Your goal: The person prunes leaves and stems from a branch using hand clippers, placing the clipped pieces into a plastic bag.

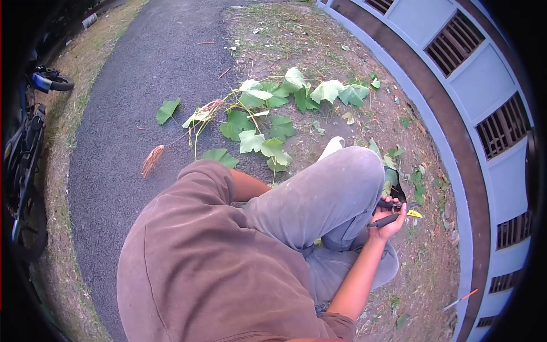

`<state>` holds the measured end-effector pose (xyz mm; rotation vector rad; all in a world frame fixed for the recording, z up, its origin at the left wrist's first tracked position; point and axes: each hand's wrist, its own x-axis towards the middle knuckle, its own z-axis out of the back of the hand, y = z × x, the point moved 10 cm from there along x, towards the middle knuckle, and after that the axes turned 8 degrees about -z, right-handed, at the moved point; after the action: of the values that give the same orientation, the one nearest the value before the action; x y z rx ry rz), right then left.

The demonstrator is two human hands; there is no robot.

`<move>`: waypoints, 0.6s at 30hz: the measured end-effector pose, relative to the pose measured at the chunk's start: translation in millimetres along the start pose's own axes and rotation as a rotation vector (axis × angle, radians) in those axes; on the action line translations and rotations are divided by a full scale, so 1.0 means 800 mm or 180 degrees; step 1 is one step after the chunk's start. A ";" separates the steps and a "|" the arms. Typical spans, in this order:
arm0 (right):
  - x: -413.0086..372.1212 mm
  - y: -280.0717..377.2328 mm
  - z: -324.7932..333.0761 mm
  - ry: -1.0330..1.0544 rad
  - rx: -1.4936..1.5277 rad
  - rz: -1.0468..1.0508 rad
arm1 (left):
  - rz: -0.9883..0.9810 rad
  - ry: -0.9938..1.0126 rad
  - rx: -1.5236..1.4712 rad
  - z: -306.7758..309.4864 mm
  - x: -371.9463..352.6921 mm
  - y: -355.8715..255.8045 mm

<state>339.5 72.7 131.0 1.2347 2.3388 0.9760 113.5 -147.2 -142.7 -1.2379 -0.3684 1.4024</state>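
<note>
My right hand (389, 222), in front of my bent knee, is closed on pruning shears (383, 221) with dark handles. A yellow part (415, 214) shows at their head end. My left forearm (248, 187) runs behind my raised leg, and the knee hides the left hand. Just beyond the shears are green leaves (390, 176) and a black item (399, 192) I cannot make out. A cut vine with broad leaves (250, 141) lies across the asphalt edge and the dirt to my left.
A dark asphalt path (142, 74) runs on one side. Ahead, a pale blue wall (481, 82) with slatted vents stands behind a raised kerb (450, 151). Motorcycles (25, 154) are parked beyond the path. An orange-tipped stick (461, 299) lies near the kerb, and dried brown stalks (152, 161) on the asphalt.
</note>
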 end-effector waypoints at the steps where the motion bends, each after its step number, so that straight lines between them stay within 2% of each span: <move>1: -0.002 0.001 -0.004 0.0055 0.0073 -0.0022 | 0.0002 0.0082 0.0066 -0.002 0.000 -0.004; 5: -0.007 0.007 0.001 -0.0318 0.0049 0.0011 | 0.0010 0.0342 0.0353 0.003 -0.006 -0.011; 8: -0.010 0.014 -0.003 -0.0281 0.0055 0.0053 | 0.0012 0.0532 0.0571 0.015 -0.016 -0.014; 10: -0.012 0.023 -0.001 -0.0263 0.0050 0.0089 | 0.0030 0.0646 0.0825 0.047 -0.034 -0.014; 13: -0.016 0.034 0.004 -0.0323 0.0005 0.0148 | 0.0203 0.0450 0.1358 0.149 -0.100 0.010; 14: -0.017 0.036 0.006 -0.0413 0.0097 0.0081 | -0.0474 -0.0179 0.1626 0.207 -0.105 0.050; 15: -0.016 0.037 0.011 -0.0501 0.0196 0.0017 | -0.0201 -0.0950 0.1944 0.269 -0.165 0.031; 16: -0.012 0.040 0.014 -0.0446 0.0190 0.0030 | 0.0136 -0.1256 0.2405 0.318 -0.218 0.016; 17: -0.005 0.042 0.026 -0.0374 0.0237 0.0020 | 0.0170 -0.1734 0.2498 0.370 -0.261 0.010; 18: -0.004 0.036 0.025 -0.0334 0.0343 -0.0039 | 0.0584 -0.2284 0.2746 0.410 -0.318 -0.027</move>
<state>369.5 89.7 136.8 1.2776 2.3406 0.7709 -202.2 -221.5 117.8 -0.0452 -0.0895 1.8554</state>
